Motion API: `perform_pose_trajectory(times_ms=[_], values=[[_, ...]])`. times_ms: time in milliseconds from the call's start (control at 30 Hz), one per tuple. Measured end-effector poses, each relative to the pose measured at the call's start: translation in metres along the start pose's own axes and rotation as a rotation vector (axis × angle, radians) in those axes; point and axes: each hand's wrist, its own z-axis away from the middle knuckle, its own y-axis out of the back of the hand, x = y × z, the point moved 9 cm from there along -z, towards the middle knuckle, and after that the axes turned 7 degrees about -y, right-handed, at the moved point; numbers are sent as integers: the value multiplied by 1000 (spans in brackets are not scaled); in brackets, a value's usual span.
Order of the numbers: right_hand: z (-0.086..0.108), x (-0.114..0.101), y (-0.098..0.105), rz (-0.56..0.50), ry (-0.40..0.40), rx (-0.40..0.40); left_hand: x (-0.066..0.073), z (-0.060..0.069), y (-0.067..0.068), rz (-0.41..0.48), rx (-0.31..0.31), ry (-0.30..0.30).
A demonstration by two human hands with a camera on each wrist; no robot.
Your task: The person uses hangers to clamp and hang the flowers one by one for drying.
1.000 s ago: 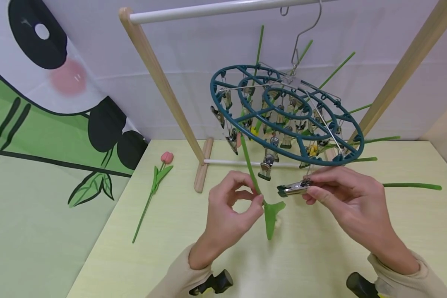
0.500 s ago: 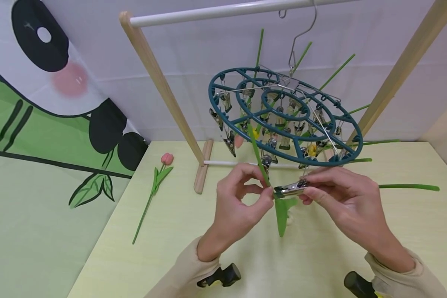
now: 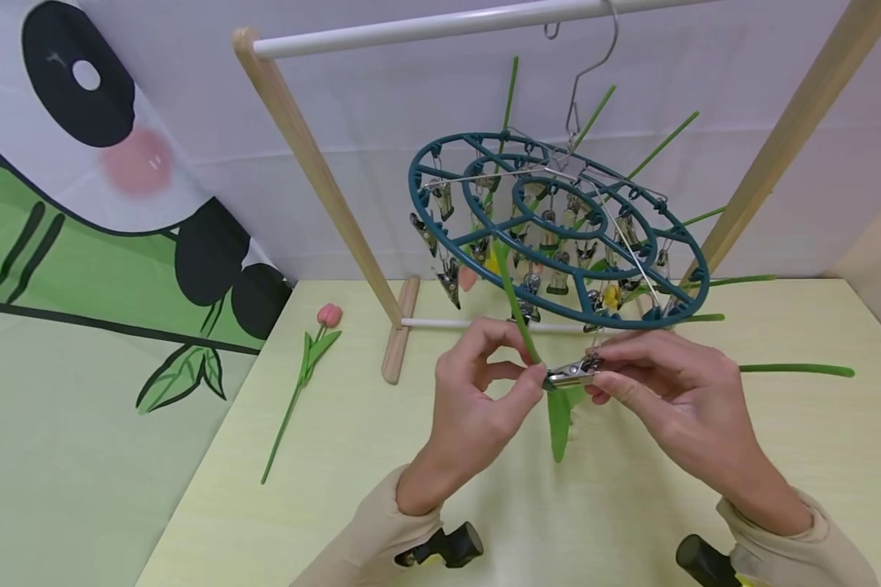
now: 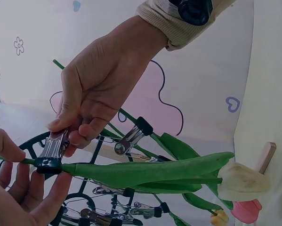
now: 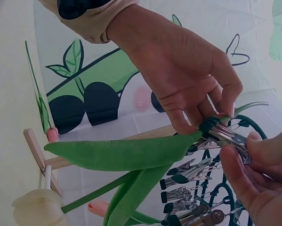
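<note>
My left hand (image 3: 480, 399) pinches the green stem of an artificial white tulip (image 4: 244, 182), just beside its leaves (image 5: 122, 154). The flower head points down toward the table. My right hand (image 3: 679, 399) pinches the handle end of a metal clip (image 4: 52, 148) between thumb and fingers. The clip's dark green tips lie across the stem, right at my left fingertips. By its wire, this clip hangs from a round teal drying hanger (image 3: 414, 186). In the head view the white bloom is mostly hidden behind the leaves.
Other tulips hang in the hanger's clips, their stems (image 3: 664, 145) sticking outward. A white rail (image 3: 426, 28) on wooden posts (image 3: 316, 167) carries the hanger. One pink tulip (image 3: 301, 379) lies on the table (image 3: 213, 522) at left.
My left hand has moved right with the white tulip, bringing its stem to the clip's tips. My right hand and the clip have shifted slightly left; the hanger has swung slightly left.
</note>
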Motion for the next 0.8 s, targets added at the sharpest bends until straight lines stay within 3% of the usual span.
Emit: perform_pose_trajectory(times_ms=[300,433,633,800], values=[[0,4,-1,-61,28,-1,-2,1,-1,27,10,10],[1,9,-4,-104,-16,0,-5,4,0,17,5,44],[2,11,-4,34,-112,1,-7,8,-3,13,-26,62],[7,7,-1,133,-125,26,-6,10,-7,7,-66,41]])
